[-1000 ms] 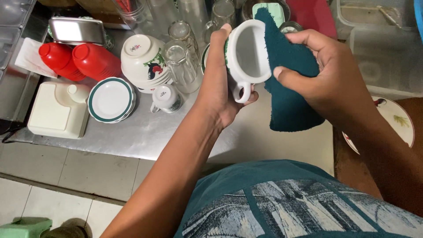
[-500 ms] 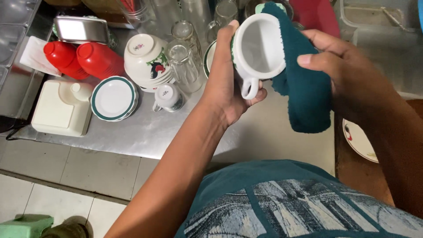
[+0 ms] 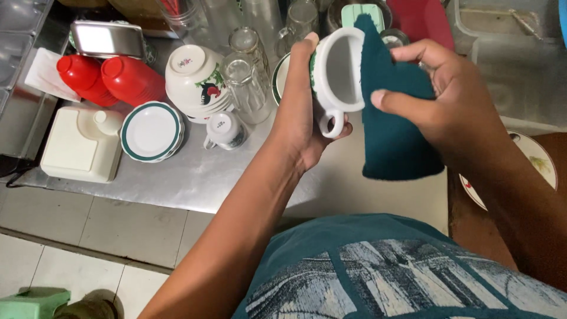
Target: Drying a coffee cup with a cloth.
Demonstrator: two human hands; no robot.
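Holding a white cup [image 3: 341, 74] above the tabletop [image 3: 195, 177], the left hand [image 3: 301, 112] wraps its grip around the outer wall, thumb tip up at the rim. The cup is tipped on its side: its axis runs roughly level, and the open mouth faces right, toward the right hand [image 3: 440, 97]. The cup's loop handle [image 3: 331, 124] points down, just beside the left palm. A green band runs along the rim.

The right hand's grip is closed on a dark teal cloth [image 3: 390, 124], thumb on the near face and fingers behind. The cloth hangs with its long axis vertical, its upper corner lying against the cup's mouth edge.

On the tabletop to the left:
- two red bottles [image 3: 109, 80] lying side by side;
- a stack of green-rimmed plates [image 3: 150, 131];
- a cream plastic container [image 3: 80, 145];
- an upturned floral bowl [image 3: 198, 80];
- a small upturned cup [image 3: 224, 131];
- clear glasses [image 3: 245, 77] just beside the bowl.

A decorated plate [image 3: 540, 162] lies at the right edge, partly hidden by the right forearm.
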